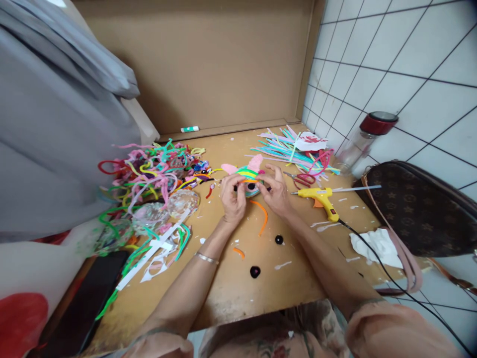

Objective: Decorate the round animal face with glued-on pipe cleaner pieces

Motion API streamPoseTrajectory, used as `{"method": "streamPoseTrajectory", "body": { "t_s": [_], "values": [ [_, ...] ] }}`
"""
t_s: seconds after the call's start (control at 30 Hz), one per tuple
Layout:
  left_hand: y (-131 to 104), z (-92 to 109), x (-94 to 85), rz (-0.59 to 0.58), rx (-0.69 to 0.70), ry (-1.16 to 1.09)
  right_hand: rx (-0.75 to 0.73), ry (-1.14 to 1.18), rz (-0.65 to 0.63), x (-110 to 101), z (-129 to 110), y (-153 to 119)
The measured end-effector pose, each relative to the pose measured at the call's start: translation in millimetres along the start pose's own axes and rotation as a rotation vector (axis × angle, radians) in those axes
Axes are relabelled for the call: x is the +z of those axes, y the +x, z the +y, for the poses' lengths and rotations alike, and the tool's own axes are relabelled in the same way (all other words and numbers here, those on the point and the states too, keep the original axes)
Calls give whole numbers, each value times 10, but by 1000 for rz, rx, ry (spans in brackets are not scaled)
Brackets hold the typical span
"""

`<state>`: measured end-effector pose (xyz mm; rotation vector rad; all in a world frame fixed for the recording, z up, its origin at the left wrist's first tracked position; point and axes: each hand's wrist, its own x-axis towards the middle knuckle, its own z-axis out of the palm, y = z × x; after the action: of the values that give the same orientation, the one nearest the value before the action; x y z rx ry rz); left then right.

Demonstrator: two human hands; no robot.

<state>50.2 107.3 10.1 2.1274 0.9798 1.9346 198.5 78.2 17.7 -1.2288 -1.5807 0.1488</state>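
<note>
A pipe-cleaner animal head with pink ears, green and yellow bands and black round eyes is held over the table between both hands. My left hand pinches its left side, fingers closed. Opposite it, my right hand grips the right side with thumb and fingertips. An orange strip runs across the head between my fingertips. Just below lies a curved orange pipe cleaner, with a shorter orange piece nearer me. A shiny black ball and a black round piece rest on the wood.
To the right lie a yellow glue gun with its cord, red-handled scissors, crumpled tissue and a brown bag. Straight pipe cleaners lie behind, near a bottle. Tangled pipe cleaners cover the left; a dark phone-like slab sits front left.
</note>
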Motion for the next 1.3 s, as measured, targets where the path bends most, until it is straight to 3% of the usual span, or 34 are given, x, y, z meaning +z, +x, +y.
{"method": "streamPoseTrajectory", "body": {
  "t_s": [0.2,0.47,0.93,1.3],
  "values": [
    [-14,81,29,-24,-44,-107,58,67,-5,11,33,3],
    [-57,-19,74,-140,-81,19,199,291,-9,71,173,18],
    [-71,43,130,-117,-315,218,266,385,2,134,204,-5],
    [1,-20,124,-130,-321,114,293,440,32,175,292,18]
  ]
}}
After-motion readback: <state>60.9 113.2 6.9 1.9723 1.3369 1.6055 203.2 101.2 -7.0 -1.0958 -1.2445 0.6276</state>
